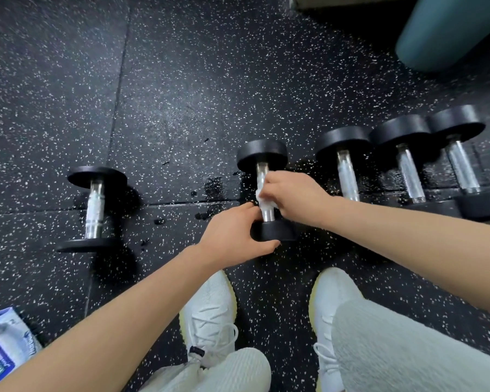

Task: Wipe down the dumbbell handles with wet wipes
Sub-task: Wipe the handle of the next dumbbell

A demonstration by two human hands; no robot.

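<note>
Black rubber gym floor [181, 80], flecked with white, fills the frame, with dark wet patches [214, 183] near the middle. Five dumbbells lie across it in a loose row, their bars pointing away from the person, so every chrome grip is open to reach from a crouch.

The middle dumbbell [262, 154] is the one in work, at centre frame just above the white shoes [210, 315]. The right hand [294, 196] is clenched round its handle [262, 168], with a white wet wipe [262, 198] caught between fingers and bar. Held that way, the wipe wraps the metal all round rather than dabbing one side. The left hand [232, 233] clasps the near head [272, 233], fingers curled over its top and thumb along the lower rim. This is most likely to stop the round weight rolling or twisting while the wipe is worked along the bar.

At left of frame, well apart, lies a lone dumbbell [95, 205]. At right, three more dumbbells [409, 176] sit close together, their heads nearly touching, and the floor beneath them gleams wet. Whether any of these is already wiped I cannot tell.

A packet of wipes [3, 349] rests in the lower left corner beside the left forearm, seemingly kept within reach for a fresh sheet. A teal rounded object [441, 32] in the upper right corner plays no part.
</note>
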